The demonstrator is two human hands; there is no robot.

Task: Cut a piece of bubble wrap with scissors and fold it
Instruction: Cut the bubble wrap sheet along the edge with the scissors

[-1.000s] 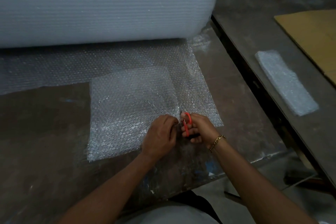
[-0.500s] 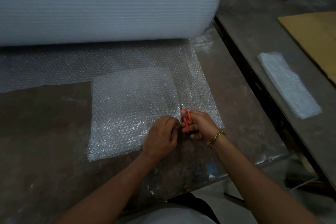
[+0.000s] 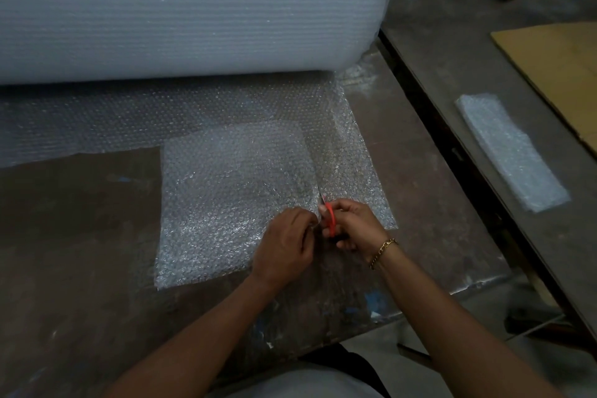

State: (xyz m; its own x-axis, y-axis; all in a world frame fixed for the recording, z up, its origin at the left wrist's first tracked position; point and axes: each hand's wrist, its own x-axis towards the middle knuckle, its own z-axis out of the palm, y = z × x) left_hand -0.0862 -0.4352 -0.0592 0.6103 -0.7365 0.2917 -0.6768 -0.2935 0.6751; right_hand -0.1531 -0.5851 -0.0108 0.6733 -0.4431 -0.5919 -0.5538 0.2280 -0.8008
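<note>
Scissors gripped in my right hand bite the bubble wrap. My left hand pinches its edge.

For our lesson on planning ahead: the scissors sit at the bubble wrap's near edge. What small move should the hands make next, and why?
Probably snip and ease the scissors forward, towards the roll. The right hand grips them at the near edge of the bubble wrap, the left hand pinches it beside the blades, and the wrap ahead looks uncut.
</note>
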